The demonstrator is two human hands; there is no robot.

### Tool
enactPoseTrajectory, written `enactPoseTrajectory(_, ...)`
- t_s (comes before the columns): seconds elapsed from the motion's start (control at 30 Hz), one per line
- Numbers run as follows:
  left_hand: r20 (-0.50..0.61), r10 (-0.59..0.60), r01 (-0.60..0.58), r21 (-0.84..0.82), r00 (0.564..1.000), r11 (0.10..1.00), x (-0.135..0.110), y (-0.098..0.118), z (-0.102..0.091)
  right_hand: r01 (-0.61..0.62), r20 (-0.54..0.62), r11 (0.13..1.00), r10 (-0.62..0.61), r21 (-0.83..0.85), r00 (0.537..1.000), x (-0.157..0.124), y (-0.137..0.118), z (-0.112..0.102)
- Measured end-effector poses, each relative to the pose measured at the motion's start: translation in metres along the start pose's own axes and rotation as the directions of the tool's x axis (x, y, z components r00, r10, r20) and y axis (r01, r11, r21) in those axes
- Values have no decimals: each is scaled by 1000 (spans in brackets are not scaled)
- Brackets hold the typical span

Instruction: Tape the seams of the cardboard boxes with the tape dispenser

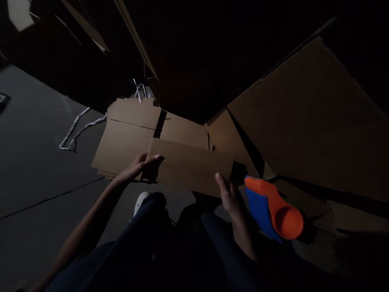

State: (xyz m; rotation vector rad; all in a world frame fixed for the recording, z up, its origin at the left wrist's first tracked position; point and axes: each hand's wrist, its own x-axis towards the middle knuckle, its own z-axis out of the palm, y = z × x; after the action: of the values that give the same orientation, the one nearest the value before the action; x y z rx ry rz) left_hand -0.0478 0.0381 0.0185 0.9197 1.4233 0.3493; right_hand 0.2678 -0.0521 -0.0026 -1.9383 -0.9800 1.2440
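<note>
Both my hands grip a folded cardboard piece, held low in front of my knees. My left hand has its thumb along the top at the left end, its other fingers mostly hidden beneath. At the right end, my right hand presses its thumb on the near edge, with the fingers out of sight under the board. Behind and to the left, flattened cardboard sheets lie in a pile on the floor. An orange and blue tape dispenser is to the right of my right hand.
Large cardboard panels lean at the right. Crumpled silvery strips lie on the grey floor at the left. A white shoe shows by my knee. The upper area is very dark, with cardboard edges showing.
</note>
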Motion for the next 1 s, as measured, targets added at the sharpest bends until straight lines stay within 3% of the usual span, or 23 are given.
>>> enactPoseTrajectory(0.2,-118,105,-92,110,987,990,-10,-2,6,36,27,996,-39,76,999,2,11,-3)
enactPoseTrajectory(0.37,-283,227,-137,304,932,943,-21,3,18,34,29,988,-38,148,999,1,14,0)
enactPoseTrajectory(0.5,-331,271,-132,387,904,913,-23,4,21,18,14,984,-21,175,1000,2,13,2)
enactPoseTrajectory(0.57,-324,238,-128,327,916,936,-21,0,17,19,11,982,-21,188,1000,2,10,3)
enactPoseTrajectory(0.7,-313,153,-147,43,937,988,-12,-11,11,19,13,985,-21,174,1000,2,6,2)
enactPoseTrajectory(0.8,-220,78,-121,-191,972,974,-6,-14,13,17,7,981,-19,193,1000,1,7,2)
enactPoseTrajectory(0.9,-134,153,-189,-319,979,929,2,-13,18,27,3,982,-29,189,1000,3,9,2)
enactPoseTrajectory(1.0,-214,258,-314,-296,942,902,9,-12,18,26,15,987,-29,161,999,4,7,2)
